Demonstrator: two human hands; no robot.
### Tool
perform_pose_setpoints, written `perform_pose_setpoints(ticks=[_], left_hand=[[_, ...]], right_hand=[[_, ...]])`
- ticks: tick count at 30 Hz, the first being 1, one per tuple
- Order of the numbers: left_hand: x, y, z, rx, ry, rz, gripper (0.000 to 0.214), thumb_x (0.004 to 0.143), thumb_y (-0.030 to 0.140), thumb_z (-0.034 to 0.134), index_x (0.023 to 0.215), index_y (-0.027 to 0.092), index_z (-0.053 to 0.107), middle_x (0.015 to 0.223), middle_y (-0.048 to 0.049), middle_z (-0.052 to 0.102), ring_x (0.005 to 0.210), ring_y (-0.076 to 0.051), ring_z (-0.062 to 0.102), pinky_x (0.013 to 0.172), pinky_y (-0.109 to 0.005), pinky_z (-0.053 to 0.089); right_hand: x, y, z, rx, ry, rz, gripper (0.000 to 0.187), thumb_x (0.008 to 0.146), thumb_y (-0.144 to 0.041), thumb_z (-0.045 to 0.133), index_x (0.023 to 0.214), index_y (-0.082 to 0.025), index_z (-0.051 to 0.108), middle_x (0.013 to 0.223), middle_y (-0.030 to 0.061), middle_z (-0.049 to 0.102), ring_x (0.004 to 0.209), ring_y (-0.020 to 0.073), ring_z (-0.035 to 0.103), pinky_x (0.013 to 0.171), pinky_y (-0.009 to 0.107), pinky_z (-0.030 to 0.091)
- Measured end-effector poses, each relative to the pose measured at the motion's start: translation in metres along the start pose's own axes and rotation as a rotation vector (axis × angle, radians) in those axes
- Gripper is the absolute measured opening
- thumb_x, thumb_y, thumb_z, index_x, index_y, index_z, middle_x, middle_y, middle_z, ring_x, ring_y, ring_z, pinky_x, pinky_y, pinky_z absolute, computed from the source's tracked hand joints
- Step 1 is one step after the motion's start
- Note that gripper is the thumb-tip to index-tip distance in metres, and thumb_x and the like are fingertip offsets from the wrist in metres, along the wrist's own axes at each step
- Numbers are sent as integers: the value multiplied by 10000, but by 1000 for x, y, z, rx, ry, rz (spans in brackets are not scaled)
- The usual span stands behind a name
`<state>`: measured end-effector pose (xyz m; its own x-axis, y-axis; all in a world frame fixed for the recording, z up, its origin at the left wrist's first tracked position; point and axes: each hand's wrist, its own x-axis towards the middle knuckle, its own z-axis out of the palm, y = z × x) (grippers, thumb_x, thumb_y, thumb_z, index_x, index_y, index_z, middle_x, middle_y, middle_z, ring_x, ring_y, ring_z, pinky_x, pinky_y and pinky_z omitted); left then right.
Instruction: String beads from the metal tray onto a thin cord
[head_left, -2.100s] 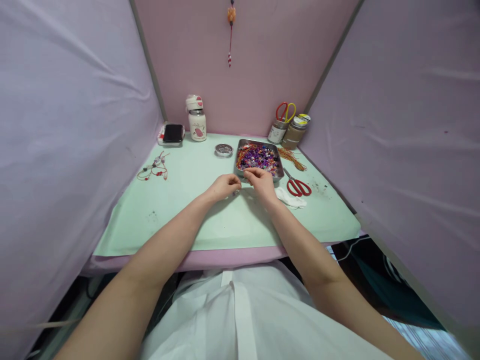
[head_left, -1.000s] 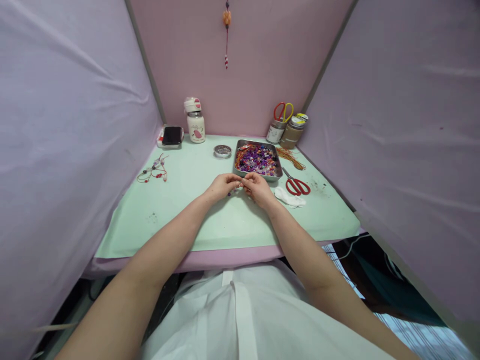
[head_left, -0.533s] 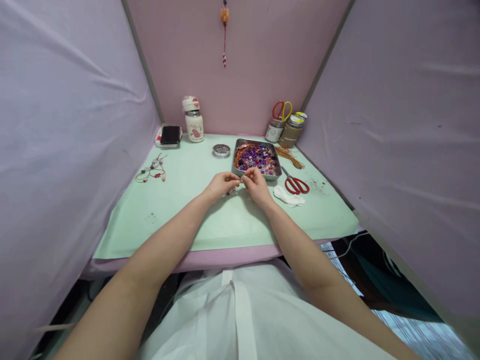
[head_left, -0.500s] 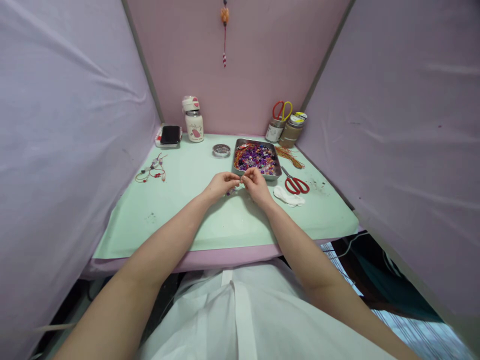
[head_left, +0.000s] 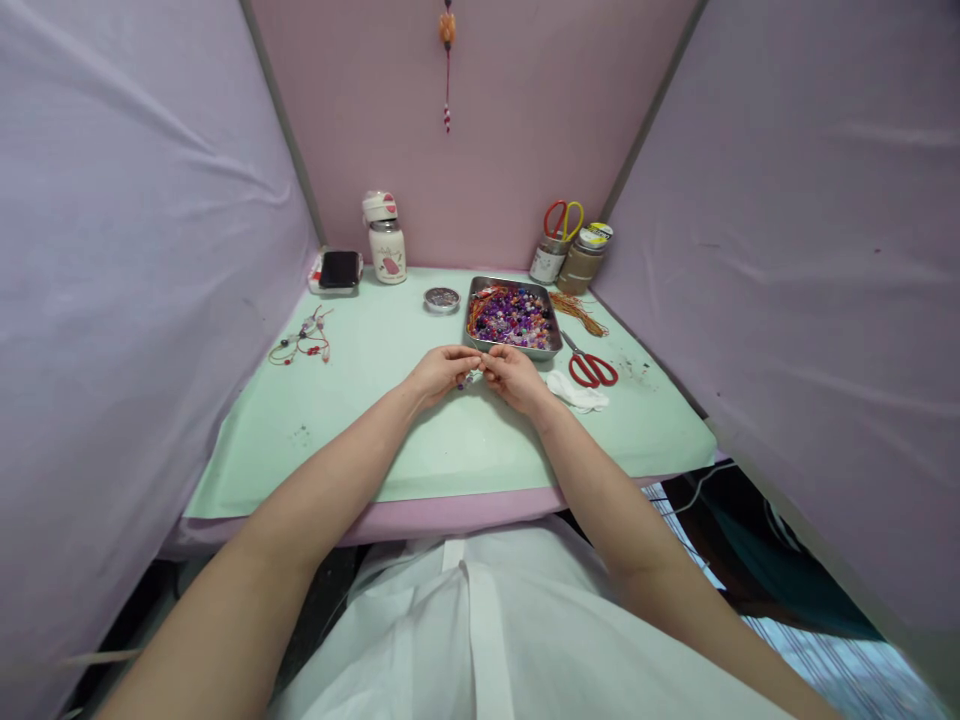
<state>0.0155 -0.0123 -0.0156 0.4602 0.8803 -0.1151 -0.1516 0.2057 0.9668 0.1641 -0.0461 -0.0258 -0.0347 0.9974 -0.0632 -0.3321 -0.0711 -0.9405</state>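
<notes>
My left hand and my right hand meet over the green mat, just in front of a metal tray full of purple, pink and orange beads. Both hands are closed in a pinch. Between their fingertips is a short beaded strand with small dark and pale beads. The cord itself is too thin to make out.
Red scissors and a white wad lie right of the tray, with orange cords and two jars behind. A round tin, a white bottle, a phone and finished strands sit left. Cloth walls enclose the desk.
My right hand drew back from the tray's front edge and met my left hand. Since then both hands have stayed pinched together, shifting only slightly.
</notes>
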Motion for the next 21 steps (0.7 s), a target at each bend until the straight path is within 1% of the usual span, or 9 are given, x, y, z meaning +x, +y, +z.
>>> perform_pose_setpoints(ticks=[5, 7, 9, 11, 13, 16, 18, 19, 21], left_hand=[[-1, 1, 2, 7, 9, 23, 221, 641, 269, 784, 741, 118, 659, 701, -45, 655, 554, -73, 496, 533, -233, 347], [0, 1, 1, -9, 20, 12, 222, 639, 272, 786, 725, 120, 649, 674, -33, 638, 537, -65, 474, 532, -232, 348], [1, 0, 0, -31, 32, 2, 225, 631, 269, 793, 718, 120, 648, 636, -16, 604, 527, -60, 454, 531, -230, 347], [4, -1, -1, -54, 35, 0, 228, 624, 267, 799, 708, 120, 647, 601, 0, 561, 524, -57, 439, 522, -225, 338], [6, -2, -3, -80, 38, -1, 234, 618, 268, 805, 693, 120, 640, 585, 8, 530, 526, -56, 432, 513, -221, 329], [7, -2, -4, -114, 42, -8, 235, 616, 258, 807, 683, 120, 628, 592, 10, 520, 540, -55, 435, 508, -215, 319], [6, -2, -3, -121, 36, -16, 222, 626, 243, 799, 679, 117, 624, 600, 8, 524, 545, -54, 439, 508, -214, 316], [6, -2, -3, -119, 29, -22, 213, 633, 236, 793, 678, 116, 623, 605, 5, 529, 546, -54, 441, 511, -214, 318], [5, -2, -3, -111, 13, -36, 197, 649, 225, 782, 683, 113, 624, 619, 0, 540, 551, -55, 451, 523, -217, 330]], right_hand=[[0, 1, 1, -7, -20, 12, 429, 572, -387, 797, 775, -211, 462, 667, -40, 599, 524, 56, 429, 465, 183, 268], [2, 1, 1, -18, 3, 24, 383, 609, -405, 760, 781, -209, 479, 668, -31, 603, 525, 61, 439, 466, 188, 287], [3, 1, 2, -46, 55, 10, 317, 665, -415, 702, 796, -209, 499, 687, -21, 608, 531, 67, 455, 470, 194, 306], [3, 1, 3, -104, 109, -52, 245, 713, -402, 644, 808, -211, 522, 730, -16, 609, 547, 72, 467, 472, 200, 314], [3, 2, 2, -204, 135, -149, 196, 726, -370, 622, 821, -216, 547, 773, -19, 599, 585, 80, 486, 490, 207, 336], [2, 4, 1, -390, 140, -318, 182, 696, -310, 657, 830, -224, 570, 806, -24, 592, 682, 103, 524, 595, 233, 409], [1, 5, 0, -485, 141, -400, 149, 706, -307, 661, 795, -216, 583, 782, -21, 594, 712, 116, 526, 669, 258, 428], [1, 5, -1, -513, 145, -417, 139, 722, -323, 655, 773, -212, 589, 758, -18, 592, 704, 120, 520, 679, 266, 427], [2, 5, -2, -521, 156, -408, 166, 749, -366, 640, 744, -205, 596, 701, -18, 580, 663, 122, 497, 655, 271, 416]])
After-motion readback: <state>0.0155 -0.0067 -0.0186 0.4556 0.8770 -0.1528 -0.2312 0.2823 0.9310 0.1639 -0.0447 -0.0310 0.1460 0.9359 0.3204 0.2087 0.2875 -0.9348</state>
